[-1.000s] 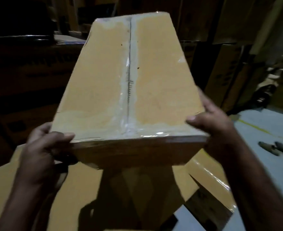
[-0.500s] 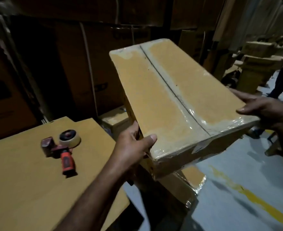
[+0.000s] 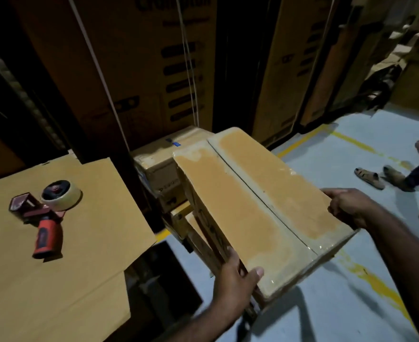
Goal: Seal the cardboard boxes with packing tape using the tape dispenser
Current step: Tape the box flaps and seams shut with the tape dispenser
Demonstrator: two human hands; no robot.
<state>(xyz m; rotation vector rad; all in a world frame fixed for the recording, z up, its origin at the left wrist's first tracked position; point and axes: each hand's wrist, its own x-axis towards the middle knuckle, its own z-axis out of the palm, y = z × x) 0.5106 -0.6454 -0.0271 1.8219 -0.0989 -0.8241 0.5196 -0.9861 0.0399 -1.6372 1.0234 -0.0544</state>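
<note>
Box [image 3: 260, 213] swung lower and rightward since half a second ago, now beside the stacked boxes [image 3: 159, 169]. I've got left hand [image 3: 233, 277] gripping its near corner and right hand [image 3: 346, 206] clutching the right edge. Seam looks taped (glossy strip), so I'd say it's being set aside. Dispenser [image 3: 43, 213] lies idle on table [image 3: 92, 255].

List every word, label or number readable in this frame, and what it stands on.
"Crompton" (top cropped, probable): tall brown cardboard carton at the back.
Dark printed blocks beneath it: blurred, unreadable.
Small blue sticker on the taped brown box behind: too small.
Black marks on the side of the held tape-sealed cardboard box: unreadable.
</note>
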